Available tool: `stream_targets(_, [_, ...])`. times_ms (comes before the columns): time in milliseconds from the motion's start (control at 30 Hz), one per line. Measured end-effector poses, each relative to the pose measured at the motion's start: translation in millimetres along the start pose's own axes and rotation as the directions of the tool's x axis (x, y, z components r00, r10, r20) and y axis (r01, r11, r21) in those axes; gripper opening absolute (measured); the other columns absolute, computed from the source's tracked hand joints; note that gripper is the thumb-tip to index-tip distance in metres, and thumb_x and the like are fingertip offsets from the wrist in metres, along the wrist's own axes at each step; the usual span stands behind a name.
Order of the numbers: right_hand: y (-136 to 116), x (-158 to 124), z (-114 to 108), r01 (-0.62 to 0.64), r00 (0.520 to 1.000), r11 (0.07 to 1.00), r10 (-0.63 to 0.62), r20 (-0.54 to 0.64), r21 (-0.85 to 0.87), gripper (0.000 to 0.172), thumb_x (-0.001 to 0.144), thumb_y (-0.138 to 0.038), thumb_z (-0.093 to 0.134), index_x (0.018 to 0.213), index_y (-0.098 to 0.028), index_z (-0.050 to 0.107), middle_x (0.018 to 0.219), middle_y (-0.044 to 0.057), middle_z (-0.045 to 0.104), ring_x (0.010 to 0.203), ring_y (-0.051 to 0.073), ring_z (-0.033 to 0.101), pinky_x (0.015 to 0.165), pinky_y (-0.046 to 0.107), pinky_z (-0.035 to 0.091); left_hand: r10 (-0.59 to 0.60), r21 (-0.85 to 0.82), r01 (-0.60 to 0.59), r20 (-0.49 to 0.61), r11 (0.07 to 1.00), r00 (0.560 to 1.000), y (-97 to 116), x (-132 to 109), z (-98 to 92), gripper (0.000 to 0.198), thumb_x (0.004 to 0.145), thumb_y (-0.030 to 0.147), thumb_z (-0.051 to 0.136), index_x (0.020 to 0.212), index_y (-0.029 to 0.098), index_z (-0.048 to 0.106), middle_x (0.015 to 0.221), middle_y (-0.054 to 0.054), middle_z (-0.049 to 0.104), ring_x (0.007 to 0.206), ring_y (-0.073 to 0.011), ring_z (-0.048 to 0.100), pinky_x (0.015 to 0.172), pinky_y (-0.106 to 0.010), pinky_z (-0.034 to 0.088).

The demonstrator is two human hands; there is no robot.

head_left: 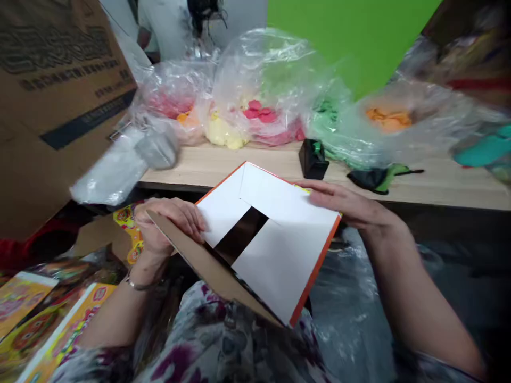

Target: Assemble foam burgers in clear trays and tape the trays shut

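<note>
White inner panels of an orange-edged cardboard box [285, 263] are seen at the centre of the frame, tilted and held above the lap, with a brown flap [207, 260] folded out along the lower left side. A dark gap is left between the white panels. The box is grasped by both hands: the left hand [170, 221] is clenched around the brown flap and the adjoining panel edge, while the right hand [343, 205] is closed over the upper right edge, with its fingers [319, 194] extended across the white surface. A metal bracelet [138, 284] is worn on the left wrist, and a floral garment [223, 340] is seen along the bottom of the frame. Brightly printed boxes [51, 330] are stacked at the lower left, just beside the left forearm, and clear plastic sheeting [351, 319] is spread at the lower right.

Beyond the hands, a light wooden tabletop [439, 189] runs across the frame. A small black holder [313, 158] and a black-and-green object [377, 178] are placed on it. Clear plastic bags of red [263, 114], yellow [221, 133], green [329, 125] and orange [389, 118] material are heaped along its far side. A large cardboard carton [56, 101] is tilted into view at the upper left. A co-worker [167, 26] is partly seen at the top, beside a green backdrop [339, 32].
</note>
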State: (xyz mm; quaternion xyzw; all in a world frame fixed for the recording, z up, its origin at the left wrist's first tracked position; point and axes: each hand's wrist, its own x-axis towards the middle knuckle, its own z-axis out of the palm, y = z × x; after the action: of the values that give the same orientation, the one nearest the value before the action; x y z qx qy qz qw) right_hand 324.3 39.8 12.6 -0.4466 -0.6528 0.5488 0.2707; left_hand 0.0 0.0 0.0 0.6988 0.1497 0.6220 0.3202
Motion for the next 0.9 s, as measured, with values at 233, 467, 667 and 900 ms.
stream_targets(233, [22.3, -19.0, 88.0, -0.016, 0.987, 0.993, 0.034, -0.156, 0.113, 0.070, 0.081, -0.048, 0.061, 0.142, -0.026, 0.034, 0.138, 0.007, 0.050, 0.112, 0.026, 0.057, 0.087, 0.038, 0.053, -0.230, 0.523, 0.305, -0.205, 0.796, 0.951, -10.3, -3.7, -28.2, 0.037, 0.067, 0.054, 0.072, 0.073, 0.019, 0.066, 0.074, -0.005, 0.067, 0.081, -0.0214, 0.065, 0.078, -0.036, 0.052])
stream_targets(467, [38.7, -18.2, 124.1, -0.003, 0.954, 1.000, -0.002, -0.299, -0.017, 0.060, 0.083, -0.050, 0.056, 0.136, -0.026, 0.043, 0.131, 0.006, 0.055, 0.109, 0.026, 0.058, 0.083, 0.034, 0.052, -0.469, 0.696, 0.580, -0.380, 0.423, 0.797, 31.1, -60.7, -3.2, 0.052, 0.090, 0.041, 0.048, 0.140, 0.030, 0.037, 0.154, -0.006, 0.018, 0.143, -0.0267, 0.014, 0.114, -0.050, 0.020])
stream_targets(667, [32.3, -21.2, 130.7, -0.061, 0.930, 0.972, -0.027, -0.367, -0.226, 0.060, 0.083, -0.051, 0.053, 0.135, -0.022, 0.046, 0.126, 0.008, 0.059, 0.107, 0.027, 0.059, 0.075, 0.033, 0.054, -0.622, 0.543, 0.797, -0.535, 0.264, 0.571, 23.4, -68.0, 8.8, 0.097, 0.070, 0.053, 0.069, 0.147, 0.027, 0.016, 0.157, -0.010, 0.008, 0.144, -0.0301, 0.006, 0.115, -0.050, 0.017])
stream_targets(900, [30.2, -15.9, 150.6, 0.103, 0.913, 0.942, -0.216, -0.345, -0.318, 0.053, 0.089, -0.042, 0.048, 0.137, -0.021, 0.041, 0.132, 0.010, 0.054, 0.117, 0.025, 0.054, 0.096, 0.038, 0.047, -0.619, 0.481, 0.841, -0.589, 0.248, 0.519, 8.8, -75.0, -2.8, 0.102, 0.059, 0.052, 0.078, 0.144, 0.030, 0.025, 0.155, -0.011, 0.016, 0.142, -0.0326, 0.015, 0.113, -0.053, 0.018])
